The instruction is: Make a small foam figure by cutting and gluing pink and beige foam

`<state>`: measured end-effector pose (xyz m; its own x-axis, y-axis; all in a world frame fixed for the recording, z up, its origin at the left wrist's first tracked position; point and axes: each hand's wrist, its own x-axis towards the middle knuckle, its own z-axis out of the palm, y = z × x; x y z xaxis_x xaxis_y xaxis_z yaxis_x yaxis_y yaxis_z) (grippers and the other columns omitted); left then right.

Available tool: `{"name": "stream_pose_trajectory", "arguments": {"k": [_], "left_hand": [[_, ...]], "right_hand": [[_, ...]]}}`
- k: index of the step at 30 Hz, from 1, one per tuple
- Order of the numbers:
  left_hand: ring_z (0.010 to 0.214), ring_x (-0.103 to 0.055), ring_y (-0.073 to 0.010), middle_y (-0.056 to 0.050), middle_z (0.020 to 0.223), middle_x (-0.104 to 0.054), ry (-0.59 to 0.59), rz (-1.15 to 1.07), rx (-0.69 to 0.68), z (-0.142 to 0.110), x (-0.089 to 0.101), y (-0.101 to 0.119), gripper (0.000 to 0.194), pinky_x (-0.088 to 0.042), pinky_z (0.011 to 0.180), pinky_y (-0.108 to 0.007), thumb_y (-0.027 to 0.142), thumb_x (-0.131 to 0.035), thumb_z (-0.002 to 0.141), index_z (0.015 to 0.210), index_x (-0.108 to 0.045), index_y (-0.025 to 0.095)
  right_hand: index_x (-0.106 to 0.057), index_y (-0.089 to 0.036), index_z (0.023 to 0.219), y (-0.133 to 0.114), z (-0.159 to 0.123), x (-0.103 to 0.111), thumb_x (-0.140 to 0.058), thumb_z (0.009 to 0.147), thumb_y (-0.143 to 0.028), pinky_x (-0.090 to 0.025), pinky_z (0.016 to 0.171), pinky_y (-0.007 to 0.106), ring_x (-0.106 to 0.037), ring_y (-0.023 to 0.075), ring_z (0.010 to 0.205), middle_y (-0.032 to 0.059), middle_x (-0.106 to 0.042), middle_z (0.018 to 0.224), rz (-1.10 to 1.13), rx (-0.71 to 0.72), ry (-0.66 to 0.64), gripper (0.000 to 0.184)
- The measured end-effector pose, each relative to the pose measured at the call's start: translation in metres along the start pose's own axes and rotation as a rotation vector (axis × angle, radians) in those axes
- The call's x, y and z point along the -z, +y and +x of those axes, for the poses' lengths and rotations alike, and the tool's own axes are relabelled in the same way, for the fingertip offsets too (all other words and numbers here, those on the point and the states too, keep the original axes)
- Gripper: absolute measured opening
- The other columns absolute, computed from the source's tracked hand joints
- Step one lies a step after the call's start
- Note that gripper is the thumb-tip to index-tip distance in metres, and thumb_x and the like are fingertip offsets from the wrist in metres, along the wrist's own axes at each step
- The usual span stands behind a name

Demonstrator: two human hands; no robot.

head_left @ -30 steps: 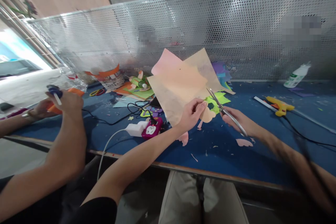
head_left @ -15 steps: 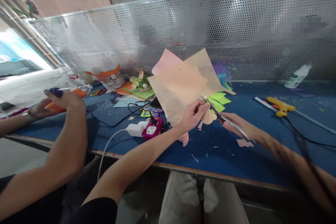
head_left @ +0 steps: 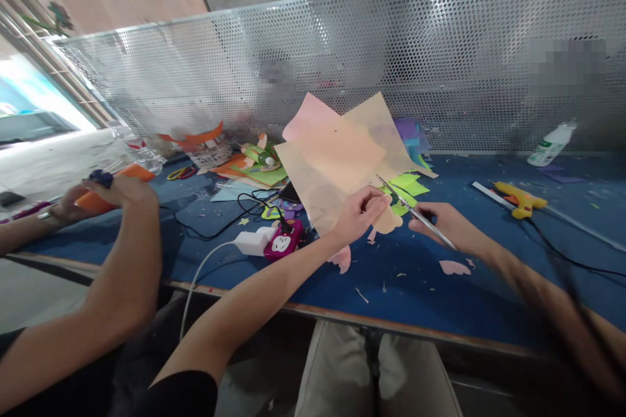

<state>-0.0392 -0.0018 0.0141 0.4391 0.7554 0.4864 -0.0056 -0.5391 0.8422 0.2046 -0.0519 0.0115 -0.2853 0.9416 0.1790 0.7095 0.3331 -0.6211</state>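
My left hand (head_left: 362, 214) is closed, thumb and fingers pinching a small cream paper piece (head_left: 389, 221) with a rounded lower edge. My right hand (head_left: 443, 225) grips a pair of metal scissors (head_left: 403, 198), whose blades point up and left, right beside the left fingertips. The blades look nearly closed. Behind the hands, a large cream paper sheet (head_left: 320, 189) overlaps a pink sheet (head_left: 306, 118); I cannot tell whether the small piece is joined to it. Pink paper scraps (head_left: 454, 267) lie below the right hand, and bright green paper (head_left: 413, 184) lies behind the scissors.
A yellow glue gun (head_left: 525, 201) with its cable and a white glue bottle (head_left: 552, 143) are at right. Left of my arm sits a magenta power socket (head_left: 284, 240) with white plugs. A co-worker's hands (head_left: 130, 189) hold orange material at far left. Perforated metal panel (head_left: 342, 32) backs the table.
The scissors have turned and their blades look closer together. My right hand has shifted slightly, while my left hand keeps its pinch on the paper piece. The co-worker's hands moved a little lower.
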Motion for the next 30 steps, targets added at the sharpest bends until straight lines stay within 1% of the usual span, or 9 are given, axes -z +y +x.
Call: {"name": "stream_pose_trajectory", "arguments": {"k": [3, 6, 11, 14, 16, 19, 22, 25, 30], "left_hand": [[0.072, -0.053, -0.0136, -0.002, 0.081, -0.058, -0.012, -0.005, -0.011, 0.001, 0.000, 0.001, 0.036, -0.045, 0.065, -0.028, 0.054, -0.056, 0.098, 0.097, -0.062, 0.019], [0.076, -0.054, -0.0135, -0.002, 0.084, -0.059, -0.014, 0.014, -0.027, 0.003, -0.001, 0.000, 0.036, -0.046, 0.068, -0.027, 0.054, -0.055, 0.098, 0.097, -0.063, 0.019], [0.063, -0.050, -0.0106, 0.001, 0.076, -0.055, 0.009, -0.018, 0.055, 0.001, -0.004, -0.005, 0.038, -0.044, 0.055, -0.025, 0.057, -0.061, 0.094, 0.098, -0.060, 0.018], [0.057, -0.051, -0.0089, 0.001, 0.079, -0.057, -0.026, -0.100, 0.124, 0.001, -0.005, -0.008, 0.039, -0.043, 0.048, -0.023, 0.056, -0.067, 0.090, 0.100, -0.058, 0.019], [0.061, -0.055, -0.0096, -0.001, 0.085, -0.061, -0.037, -0.128, 0.127, 0.002, -0.006, -0.009, 0.039, -0.045, 0.051, -0.023, 0.054, -0.071, 0.087, 0.102, -0.060, 0.019], [0.076, -0.059, -0.0119, -0.002, 0.091, -0.063, 0.005, -0.119, 0.070, 0.005, -0.005, -0.010, 0.035, -0.049, 0.065, -0.025, 0.049, -0.072, 0.087, 0.101, -0.063, 0.019], [0.086, -0.061, -0.0144, -0.002, 0.092, -0.064, 0.081, -0.165, 0.079, 0.008, -0.004, -0.011, 0.032, -0.050, 0.075, -0.027, 0.048, -0.071, 0.087, 0.096, -0.062, 0.019], [0.093, -0.066, -0.0177, -0.005, 0.100, -0.069, 0.118, -0.366, 0.132, 0.009, -0.006, -0.012, 0.034, -0.053, 0.076, -0.030, 0.049, -0.069, 0.086, 0.093, -0.052, 0.020], [0.076, -0.066, -0.0154, 0.000, 0.082, -0.068, 0.122, -0.503, 0.207, 0.008, -0.010, -0.008, 0.041, -0.050, 0.061, -0.025, 0.050, -0.070, 0.085, 0.098, -0.042, 0.023]], "right_hand": [[-0.050, -0.022, 0.088, 0.004, -0.002, 0.006, -0.054, 0.094, -0.057, -0.035, 0.062, 0.029, -0.040, 0.0142, 0.067, -0.0016, -0.048, 0.078, 0.030, 0.064, -0.115, 0.036], [-0.050, -0.021, 0.089, 0.007, -0.002, 0.008, -0.054, 0.094, -0.055, -0.035, 0.063, 0.029, -0.039, 0.0145, 0.068, -0.0015, -0.047, 0.079, 0.059, 0.102, -0.170, 0.034], [-0.051, -0.021, 0.089, 0.007, -0.001, 0.001, -0.057, 0.093, -0.054, -0.032, 0.061, 0.029, -0.038, 0.0141, 0.067, -0.0019, -0.047, 0.077, 0.109, 0.076, -0.113, 0.034], [-0.052, -0.020, 0.089, 0.005, 0.001, -0.006, -0.057, 0.094, -0.054, -0.032, 0.061, 0.029, -0.041, 0.0142, 0.067, -0.0014, -0.049, 0.076, 0.151, 0.069, -0.042, 0.035], [-0.052, -0.020, 0.089, 0.005, 0.003, -0.010, -0.058, 0.093, -0.054, -0.033, 0.061, 0.029, -0.042, 0.0142, 0.067, -0.0016, -0.049, 0.076, 0.186, 0.067, 0.021, 0.035], [-0.053, -0.020, 0.096, 0.006, 0.004, -0.013, -0.058, 0.093, -0.057, -0.037, 0.062, 0.029, -0.044, 0.0150, 0.069, -0.0016, -0.050, 0.078, 0.232, 0.048, 0.082, 0.037], [-0.055, -0.020, 0.103, 0.008, 0.004, -0.013, -0.053, 0.095, -0.059, -0.040, 0.064, 0.030, -0.047, 0.0160, 0.070, 0.0002, -0.053, 0.082, 0.235, 0.060, 0.093, 0.040], [-0.057, -0.019, 0.103, 0.010, 0.003, -0.012, -0.051, 0.097, -0.057, -0.041, 0.066, 0.031, -0.049, 0.0164, 0.071, 0.0012, -0.055, 0.083, 0.205, 0.078, 0.072, 0.039], [-0.057, -0.019, 0.100, 0.008, 0.002, -0.011, -0.056, 0.094, -0.055, -0.038, 0.062, 0.029, -0.048, 0.0150, 0.066, -0.0004, -0.055, 0.079, 0.174, 0.065, 0.013, 0.037]]}}
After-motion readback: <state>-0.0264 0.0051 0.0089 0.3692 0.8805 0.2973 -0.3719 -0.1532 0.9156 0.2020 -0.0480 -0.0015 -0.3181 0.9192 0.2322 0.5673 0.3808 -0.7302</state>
